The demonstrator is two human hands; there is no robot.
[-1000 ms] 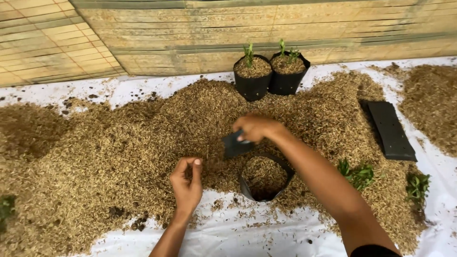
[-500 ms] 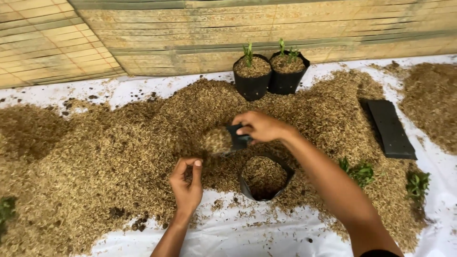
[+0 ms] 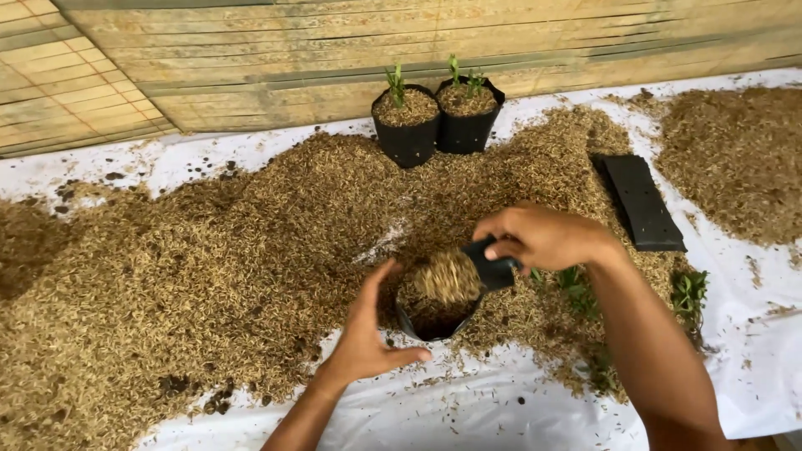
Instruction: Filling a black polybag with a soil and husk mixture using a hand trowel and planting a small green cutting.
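My right hand [image 3: 547, 236] grips a small black scoop [image 3: 491, 266] heaped with brown husk mix, tipped over the mouth of a black grow bag [image 3: 434, 321]. Husk [image 3: 449, 277] spills from the scoop into the bag. My left hand [image 3: 365, 338] is open and cupped against the bag's left side, thumb along its front rim. The bag stands on the white sheet [image 3: 501, 409] at the near edge of a wide husk pile [image 3: 209, 276].
Two filled black grow bags with green seedlings [image 3: 407, 125] [image 3: 468, 113] stand at the back by a bamboo wall. A stack of flat black bags [image 3: 642, 200] lies right. Loose seedlings [image 3: 689, 292] lie beside my right arm. Another husk heap [image 3: 735, 159] sits far right.
My right hand scooped husk from the pile and carried the loaded scoop down over the bag. My left hand opened and moved right against the bag's side.
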